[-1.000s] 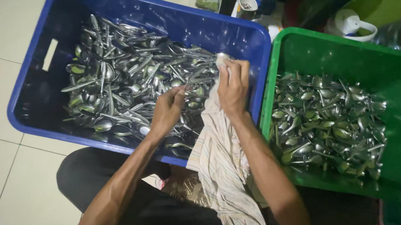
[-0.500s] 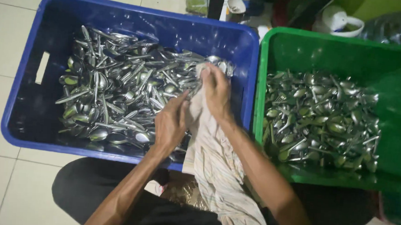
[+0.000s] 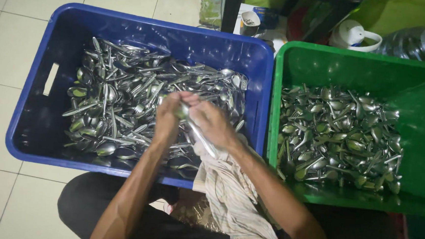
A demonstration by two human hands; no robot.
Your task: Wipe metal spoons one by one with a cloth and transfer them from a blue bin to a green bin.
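A blue plastic crate holds a heap of steel spoons. To its right a green crate holds another pile of spoons. My two hands meet over the blue crate's right half. My left hand pinches the bowl end of a spoon. My right hand wraps a striped cloth around that spoon's handle. The cloth trails down over the blue crate's front rim onto my lap.
Pale floor tiles lie left of the blue crate. Behind the crates stand a white jug, a clear plastic bottle, a small cup and a dark table leg. My dark trousers are below the crate.
My right hand came down and back from the far right of the blue crate toward my left hand. Both hands now close on one spoon with the cloth.
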